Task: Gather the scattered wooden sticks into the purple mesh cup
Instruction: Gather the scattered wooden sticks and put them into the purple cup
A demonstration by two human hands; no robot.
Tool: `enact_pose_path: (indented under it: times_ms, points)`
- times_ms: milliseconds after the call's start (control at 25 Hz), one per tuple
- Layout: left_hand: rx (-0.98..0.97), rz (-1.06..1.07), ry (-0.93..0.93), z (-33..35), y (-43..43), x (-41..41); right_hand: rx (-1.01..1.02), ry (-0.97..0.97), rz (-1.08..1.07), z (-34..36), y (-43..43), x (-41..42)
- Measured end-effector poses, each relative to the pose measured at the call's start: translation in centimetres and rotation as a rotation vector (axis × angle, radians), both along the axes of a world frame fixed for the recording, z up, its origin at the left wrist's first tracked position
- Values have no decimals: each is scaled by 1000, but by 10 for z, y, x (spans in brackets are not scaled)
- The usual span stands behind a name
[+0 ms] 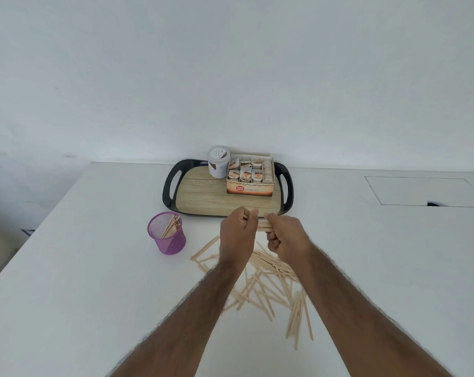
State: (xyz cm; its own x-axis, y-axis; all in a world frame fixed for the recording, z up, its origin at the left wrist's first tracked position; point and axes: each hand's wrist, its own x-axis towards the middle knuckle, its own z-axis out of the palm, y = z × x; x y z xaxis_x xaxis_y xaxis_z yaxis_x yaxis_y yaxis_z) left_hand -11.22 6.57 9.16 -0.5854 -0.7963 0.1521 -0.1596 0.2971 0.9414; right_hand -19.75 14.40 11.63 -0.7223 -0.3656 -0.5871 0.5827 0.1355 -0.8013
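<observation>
Two hands share one small bundle of wooden sticks (263, 226) at centre frame: left hand (237, 236) and right hand (286, 236) curl their fingers (271, 236) around it, probably to even its ends. The purple mesh cup (171, 242) stands at centre left; loose sticks (268, 285) lie on the table (94, 268) below.

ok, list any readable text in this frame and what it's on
"Ginger Tea": front of the tea box on the tray; faint, so a likely reading.
Round red logo on the same box front: lettering too blurred to read.
Label on the white jar: too blurred to read.
Sachets in the box: print too small to read.
Purple mesh cup and wooden sticks: no text.
</observation>
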Motion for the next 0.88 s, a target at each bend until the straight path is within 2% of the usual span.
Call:
enact_pose_path:
  times_ms: [120, 320, 440, 600, 720, 880]
  points:
    - [-8, -37, 2, -4, -4, 1, -102, -97, -31, -6, 2, -5]
    - [-13, -37, 70, -5, -6, 5, 25, 3, 73, -11, -1, 2]
    - [149, -75, 147, 2, -6, 4, -112, 55, -32, -13, -5, 3]
    - [433, -102, 210, 18, -10, 3, -142, 234, -87, -10, 0, -2]
    - [641, -70, 213, 24, -20, 0, -92, 462, -96, -9, 1, -3]
    - [622, -196, 109, 22, -10, -3, 15, 677, -18, -11, -7, 11]
